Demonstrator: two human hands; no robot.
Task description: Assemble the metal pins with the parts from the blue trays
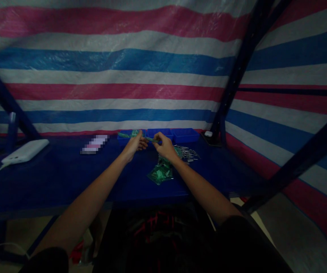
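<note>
Above the front of the blue bins, my right hand [165, 146] pinches one end of a thin greenish plastic bag [152, 140]. The bag stretches across to my left hand [135, 146], where it passes between the thumb and the loosely curled fingers. Below my right hand lies a small clear green bag [160, 174] with pale pieces inside. A heap of thin metal pieces [190, 152] spreads beside my right wrist, partly hidden by it. More green bags [135, 133] sit in the left bin, behind my left hand.
Blue bins [186, 135] stand in a row at the back of the blue table [66, 182]. A white power bank [25, 151] with a cable lies at left, near a blurred-out flat object [95, 144]. A small white item [208, 134] rests at back right. Striped sheeting [109, 91] encloses the table.
</note>
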